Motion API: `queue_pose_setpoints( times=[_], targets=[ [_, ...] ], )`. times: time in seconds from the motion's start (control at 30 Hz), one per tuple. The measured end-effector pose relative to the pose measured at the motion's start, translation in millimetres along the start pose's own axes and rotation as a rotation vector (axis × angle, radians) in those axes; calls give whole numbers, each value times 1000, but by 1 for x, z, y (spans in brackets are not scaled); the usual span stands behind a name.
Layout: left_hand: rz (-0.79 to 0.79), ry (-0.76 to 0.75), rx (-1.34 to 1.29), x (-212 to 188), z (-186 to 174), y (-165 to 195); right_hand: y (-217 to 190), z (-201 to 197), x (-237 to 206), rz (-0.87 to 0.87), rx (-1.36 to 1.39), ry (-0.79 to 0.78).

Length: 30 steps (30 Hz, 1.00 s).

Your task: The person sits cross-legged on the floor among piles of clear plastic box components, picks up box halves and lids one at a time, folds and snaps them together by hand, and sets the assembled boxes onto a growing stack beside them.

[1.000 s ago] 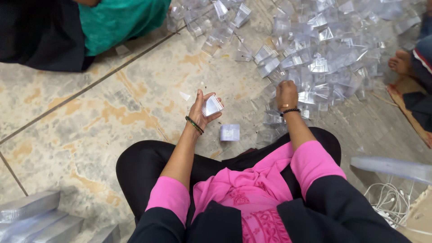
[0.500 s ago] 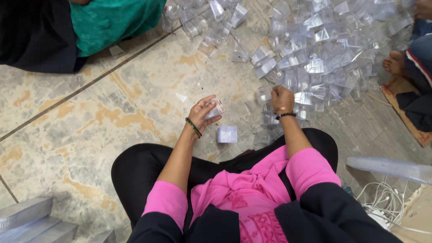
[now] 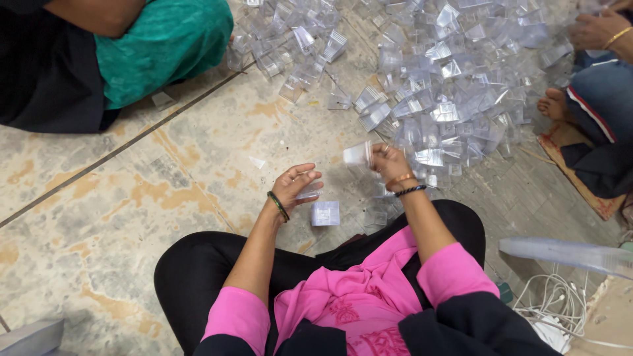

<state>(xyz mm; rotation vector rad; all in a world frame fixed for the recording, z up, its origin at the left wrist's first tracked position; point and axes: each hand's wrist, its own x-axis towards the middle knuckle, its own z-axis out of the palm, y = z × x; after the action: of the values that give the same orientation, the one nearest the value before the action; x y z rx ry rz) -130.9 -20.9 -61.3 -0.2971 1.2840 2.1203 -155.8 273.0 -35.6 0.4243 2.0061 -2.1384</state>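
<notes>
Tiled floor (image 3: 132, 198); left hand (image 3: 297, 188) cups one clear plastic piece (image 3: 307, 192); right hand (image 3: 388, 161) pinches another (image 3: 358, 153).

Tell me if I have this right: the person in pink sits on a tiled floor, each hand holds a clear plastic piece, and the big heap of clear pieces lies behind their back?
Not quite. The head view shows the heap of clear pieces on the floor in front of the person, beyond the hands, not behind their back. The rest stands: the left hand and the right hand each hold a clear piece.

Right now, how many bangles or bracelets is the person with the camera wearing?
3: one dark bangle on the left wrist, and an orange bangle plus a dark beaded bracelet on the right wrist. More may be hidden under the sleeves.
</notes>
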Motion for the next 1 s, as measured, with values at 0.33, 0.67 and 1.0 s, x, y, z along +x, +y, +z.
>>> queue_pose_setpoints(
  times=[0.33, 0.67, 1.0],
  targets=[
    [25, 2, -4, -1, 10, -1, 34, 68, -29, -180, -382, -138],
    [43, 68, 35, 1, 16, 3, 15, 67, -55, -62, -260, -341],
    [77, 20, 98, 4, 14, -2, 10, 70, -49, -39, -313, -327]
  ],
)
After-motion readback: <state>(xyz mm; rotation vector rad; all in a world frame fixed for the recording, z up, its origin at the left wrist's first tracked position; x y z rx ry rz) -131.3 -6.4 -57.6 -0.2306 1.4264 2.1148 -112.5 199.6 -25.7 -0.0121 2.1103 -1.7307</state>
